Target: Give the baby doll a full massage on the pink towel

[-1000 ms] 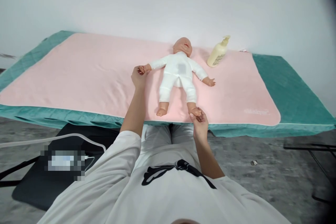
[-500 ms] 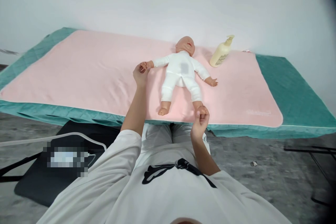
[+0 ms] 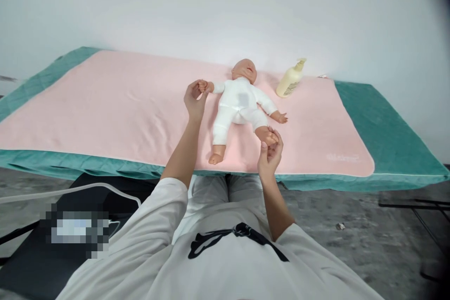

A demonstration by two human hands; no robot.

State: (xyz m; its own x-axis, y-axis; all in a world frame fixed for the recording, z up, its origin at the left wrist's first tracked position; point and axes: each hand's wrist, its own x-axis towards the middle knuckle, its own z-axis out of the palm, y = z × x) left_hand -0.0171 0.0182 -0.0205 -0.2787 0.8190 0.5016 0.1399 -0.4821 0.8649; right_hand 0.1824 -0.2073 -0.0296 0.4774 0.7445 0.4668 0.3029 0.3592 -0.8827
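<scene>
A baby doll [image 3: 235, 93] in a white suit lies on its back on a pink mat [image 3: 147, 103], head toward the wall. My left hand [image 3: 195, 98] is closed around the doll's hand on the left side, fingers and thumb pinching it. With my right hand [image 3: 270, 154] I grip the doll's foot on the right side, and that leg is bent and lifted a little. The doll's other arm lies stretched out on the mat, and its other foot rests near the mat's front edge.
A cream pump bottle [image 3: 290, 79] stands right of the doll's head. Under the mat is a green quilted cover [image 3: 397, 126] on the bed. A black chair [image 3: 31, 262] with a blurred item and a white cable [image 3: 87, 187] sits lower left. Black metal legs [image 3: 415, 206] show lower right.
The doll's held foot has risen and its leg bends toward the body. My left hand has brought the doll's hand slightly inward. The whole view has shifted a little.
</scene>
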